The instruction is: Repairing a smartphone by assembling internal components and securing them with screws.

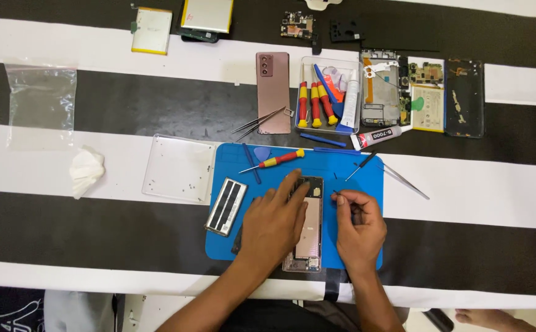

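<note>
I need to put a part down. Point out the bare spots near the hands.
Free: the blue mat right of the right hand, and the striped cloth beyond the tweezers. Crowded: the left hand covers the opened phone; the screwdriver lies above, and the battery to the left.

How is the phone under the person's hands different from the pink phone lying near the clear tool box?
The phone under the hands lies on the blue mat with its back off, inner parts showing; the pink phone lies on the striped table, back cover on, camera visible. The left hand rests on the opened phone; nothing touches the pink phone. Both are slim, narrow and lie lengthwise away from the person.
</note>
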